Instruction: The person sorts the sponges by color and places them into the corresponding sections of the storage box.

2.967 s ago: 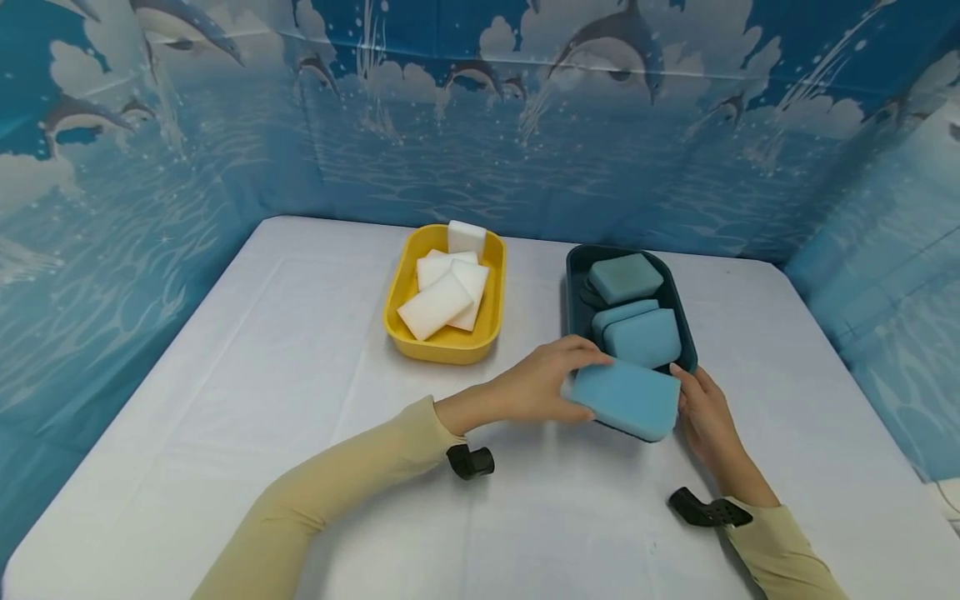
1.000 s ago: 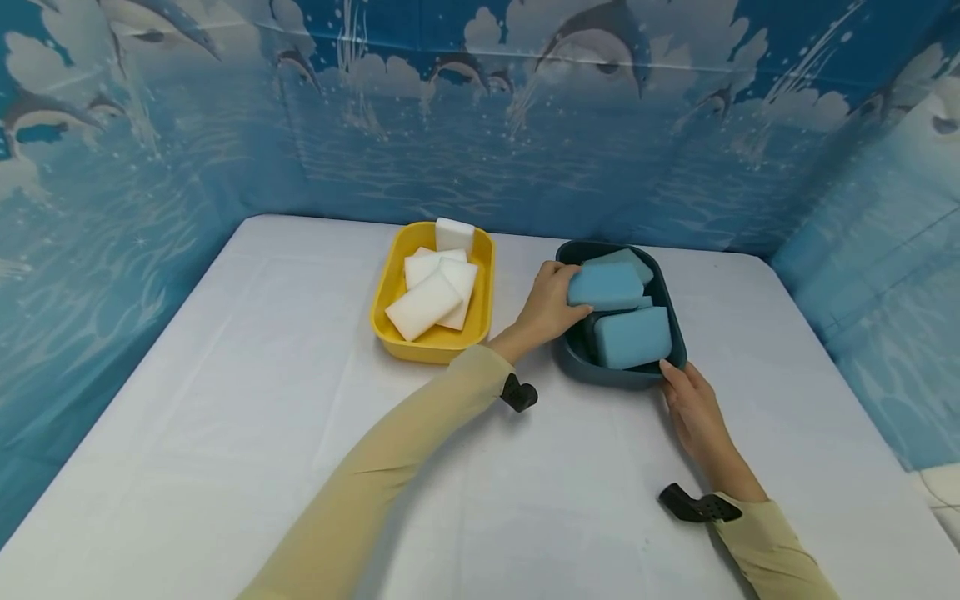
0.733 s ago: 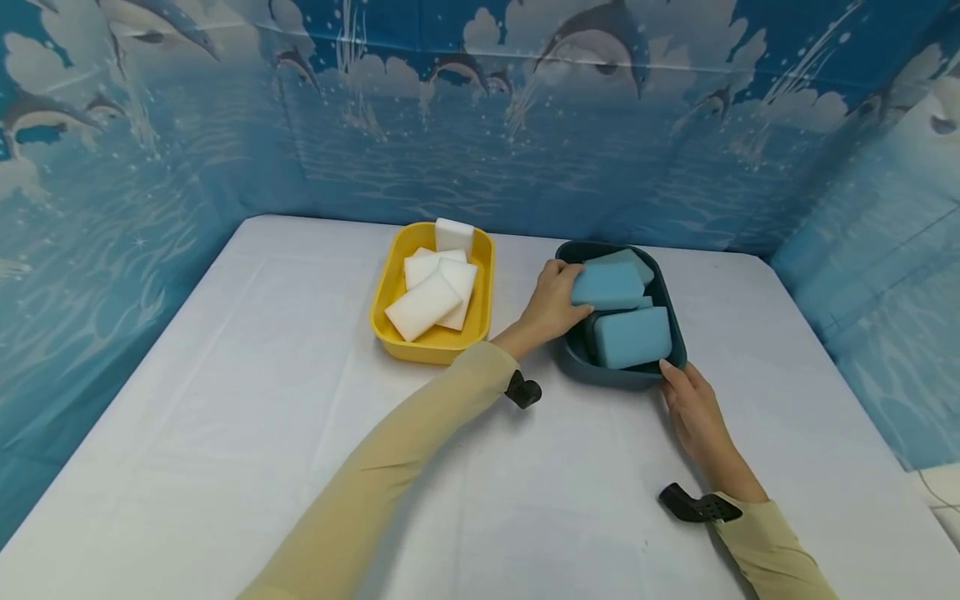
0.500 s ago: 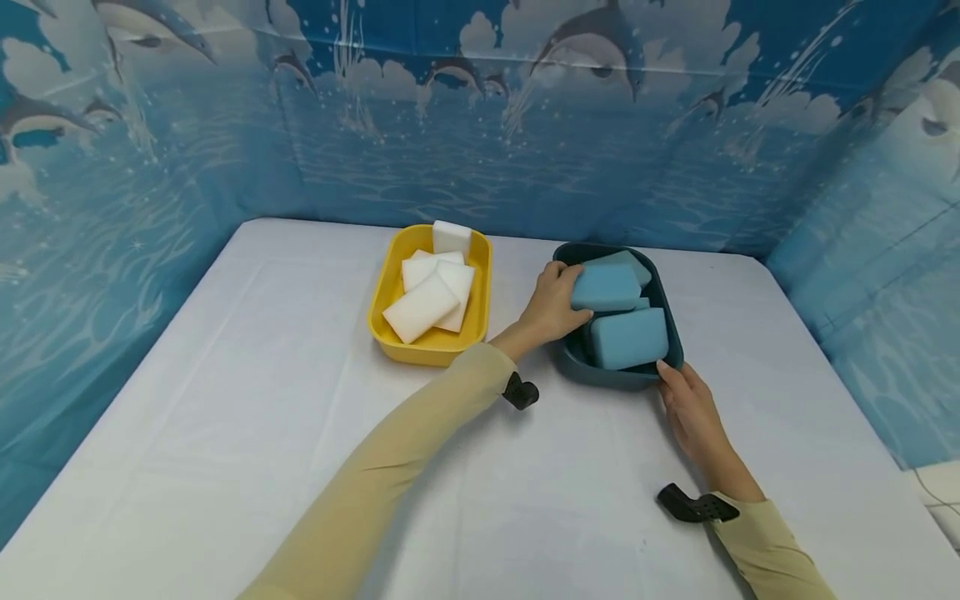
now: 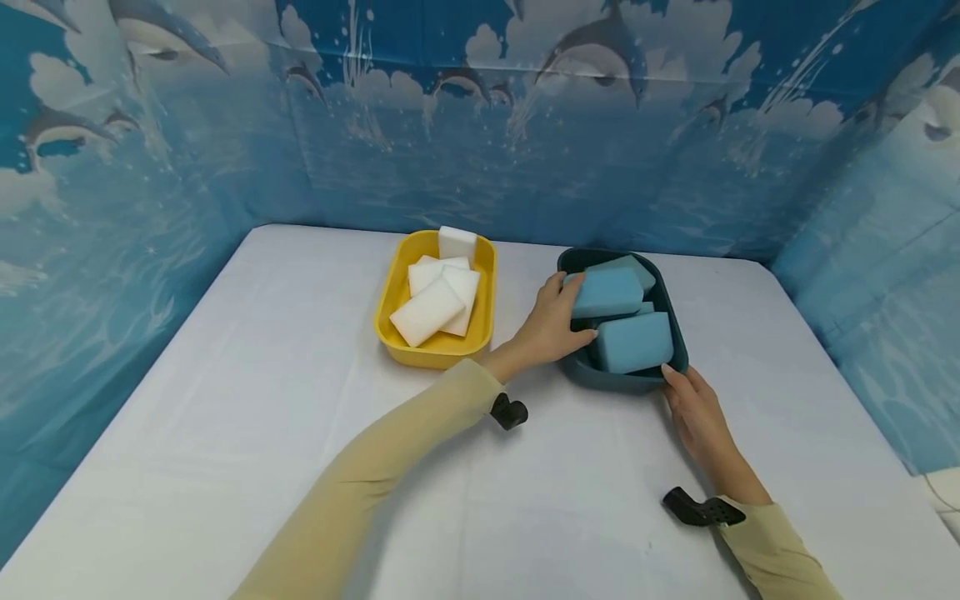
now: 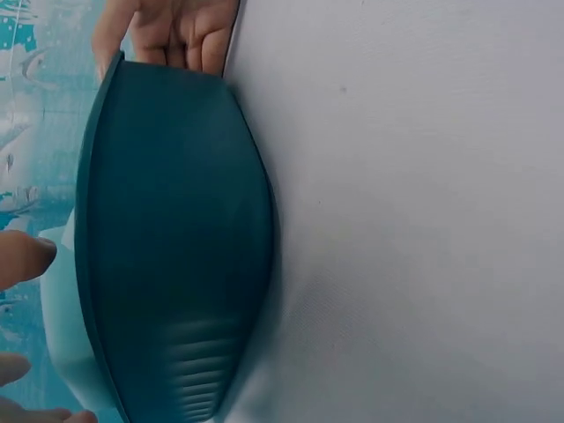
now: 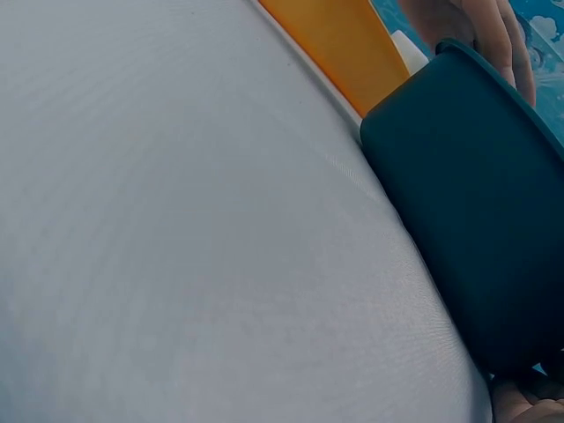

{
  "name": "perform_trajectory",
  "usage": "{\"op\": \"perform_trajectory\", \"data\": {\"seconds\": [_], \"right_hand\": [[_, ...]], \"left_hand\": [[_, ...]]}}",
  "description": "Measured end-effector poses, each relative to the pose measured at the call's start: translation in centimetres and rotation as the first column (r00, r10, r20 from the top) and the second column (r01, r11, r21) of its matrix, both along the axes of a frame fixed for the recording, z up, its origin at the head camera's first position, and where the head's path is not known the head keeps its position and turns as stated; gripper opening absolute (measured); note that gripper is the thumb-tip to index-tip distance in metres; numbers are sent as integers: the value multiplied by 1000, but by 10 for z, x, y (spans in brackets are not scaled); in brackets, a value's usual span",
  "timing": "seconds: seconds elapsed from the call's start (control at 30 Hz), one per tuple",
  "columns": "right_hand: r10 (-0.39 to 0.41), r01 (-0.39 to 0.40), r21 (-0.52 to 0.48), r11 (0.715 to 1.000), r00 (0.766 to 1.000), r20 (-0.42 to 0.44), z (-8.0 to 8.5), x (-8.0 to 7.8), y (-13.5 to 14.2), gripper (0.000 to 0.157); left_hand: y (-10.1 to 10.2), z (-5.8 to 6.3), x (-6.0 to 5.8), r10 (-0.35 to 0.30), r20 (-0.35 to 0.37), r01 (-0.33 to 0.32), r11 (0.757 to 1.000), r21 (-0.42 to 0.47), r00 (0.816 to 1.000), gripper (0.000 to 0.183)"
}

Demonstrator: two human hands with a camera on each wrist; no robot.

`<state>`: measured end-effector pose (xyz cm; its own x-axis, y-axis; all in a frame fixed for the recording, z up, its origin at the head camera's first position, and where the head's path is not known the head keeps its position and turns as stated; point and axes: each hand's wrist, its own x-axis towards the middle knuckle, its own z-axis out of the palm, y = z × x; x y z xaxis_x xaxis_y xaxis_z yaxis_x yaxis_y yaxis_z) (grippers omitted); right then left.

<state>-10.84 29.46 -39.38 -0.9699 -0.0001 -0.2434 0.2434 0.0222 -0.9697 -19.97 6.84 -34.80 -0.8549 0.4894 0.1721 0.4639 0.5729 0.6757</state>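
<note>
A dark teal plastic basin (image 5: 611,382) holds several blue sponges, standing on the white-covered table at right of centre. My left hand (image 5: 549,323) is at the basin's left rim. Its fingers lie spread by the upper blue sponge (image 5: 607,292), thumb apart from it; the left wrist view shows the thumb (image 6: 25,258) and fingers well separated. Nearer me leans another blue sponge (image 5: 636,342). With thumb at the rim and fingers against the outside wall, my right hand (image 5: 697,417) holds the basin's near right corner. The lower sponges are mostly hidden.
A yellow basin (image 5: 433,358) with several white sponges (image 5: 427,310) stands to the left, a short gap from the teal one. Behind the table (image 5: 225,417) hangs a blue dolphin-print curtain (image 5: 480,167), which also closes off both sides.
My left hand carried a blue sponge from the basin's near end to its far part, then loosened its fingers and thumb from it. The right hand stays on the basin's corner.
</note>
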Motion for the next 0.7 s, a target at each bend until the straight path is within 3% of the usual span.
{"op": "perform_trajectory", "data": {"seconds": [0.37, 0.5, 0.7], "right_hand": [[16, -16, 0, 1000, 1000, 6, -4, -7, -2, 81], [-2, 2, 20, 1000, 999, 37, -4, -11, -2, 84], [-11, 3, 80, 997, 995, 100, -4, -3, 4, 88]], "left_hand": [[-30, -6, 27, -71, -6, 71, 997, -28, 997, 78], [-46, -8, 40, -104, 7, 104, 993, -61, 995, 80], [-69, -15, 67, -117, 60, 123, 986, -114, 991, 81]]}}
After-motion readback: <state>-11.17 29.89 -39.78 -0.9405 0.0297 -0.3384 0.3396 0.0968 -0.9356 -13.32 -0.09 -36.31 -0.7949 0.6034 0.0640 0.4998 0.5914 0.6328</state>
